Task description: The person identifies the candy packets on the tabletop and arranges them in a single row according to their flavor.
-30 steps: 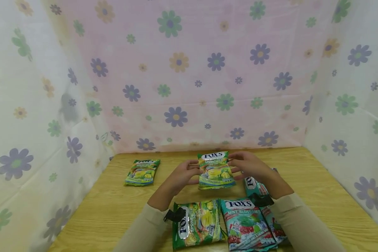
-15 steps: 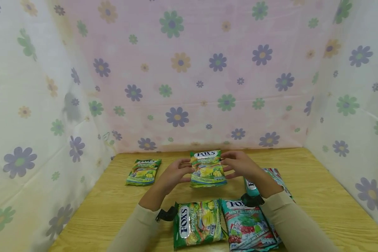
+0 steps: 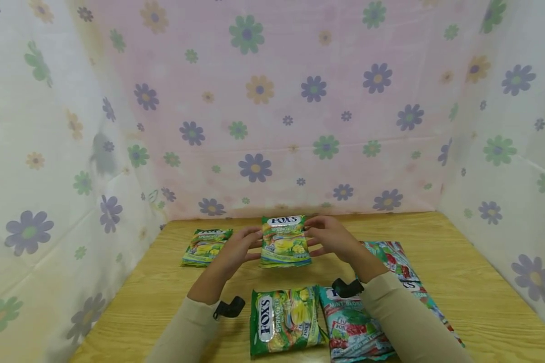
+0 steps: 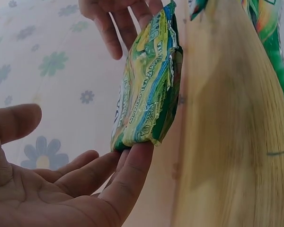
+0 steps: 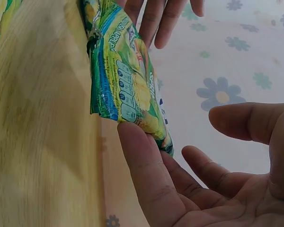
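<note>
A green-and-yellow Fox's Spring Tea candy bag [image 3: 285, 244] is carried between both hands over the far middle of the table, its printed front facing me. My left hand [image 3: 237, 248] supports its left edge with extended fingertips, and the thumb stands off the bag in the left wrist view. At the opposite edge, the fingers of my right hand [image 3: 332, 239] touch the bag the same way, thumb apart from it in the right wrist view. Another Spring Tea bag [image 3: 204, 247] lies flat to the left, partly overlapped by the left hand.
Nearer me on the wooden table [image 3: 150, 302] lies a sideways Spring Tea bag [image 3: 290, 322]. Beside it is a teal Mint Blossom bag [image 3: 351, 327], with more teal-and-red bags [image 3: 392, 257] to the right, partly behind the right arm. Flowered cloth [image 3: 281, 136] encloses the back and sides.
Both hands have moved left together with the candy bag, closer to the bag lying at the left. More of the teal-and-red bags shows on the right.
</note>
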Available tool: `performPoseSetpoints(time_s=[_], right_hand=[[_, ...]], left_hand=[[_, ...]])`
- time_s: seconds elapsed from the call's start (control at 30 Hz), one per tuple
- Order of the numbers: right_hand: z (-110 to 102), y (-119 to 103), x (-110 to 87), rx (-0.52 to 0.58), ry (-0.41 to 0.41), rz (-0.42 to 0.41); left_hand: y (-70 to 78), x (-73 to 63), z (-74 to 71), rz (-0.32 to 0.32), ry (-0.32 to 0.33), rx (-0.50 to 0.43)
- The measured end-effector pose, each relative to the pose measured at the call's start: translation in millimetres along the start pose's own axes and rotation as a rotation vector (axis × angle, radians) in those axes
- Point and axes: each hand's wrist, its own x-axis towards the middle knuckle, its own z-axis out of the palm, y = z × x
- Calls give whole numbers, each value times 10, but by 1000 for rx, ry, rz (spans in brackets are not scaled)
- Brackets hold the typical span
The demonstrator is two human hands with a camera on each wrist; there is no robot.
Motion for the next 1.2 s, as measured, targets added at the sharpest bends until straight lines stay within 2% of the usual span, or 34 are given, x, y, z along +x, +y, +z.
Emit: performPoseSetpoints(time_s=[0.2,0.43,0.63,0.8,0.97,1.2], right_hand=[[119,45,114,15,1,-11],[267,41,180,28,15,-3],[423,18,274,21,20,-25],[560,38,380,13,6,-40],[694,53,472,-10,10,-56],[846,163,578,30,47,-42]], left_hand=[[-54,-12,-95,4,39,-24],[-78,-51,-191,-3,62,-1],[-112,-34,-299,-11,116,21],[-136,-18,-411,-41,132,51],[-155,-12,-529,-55,152,42],[-200,-13,-597,-81,175,71]])
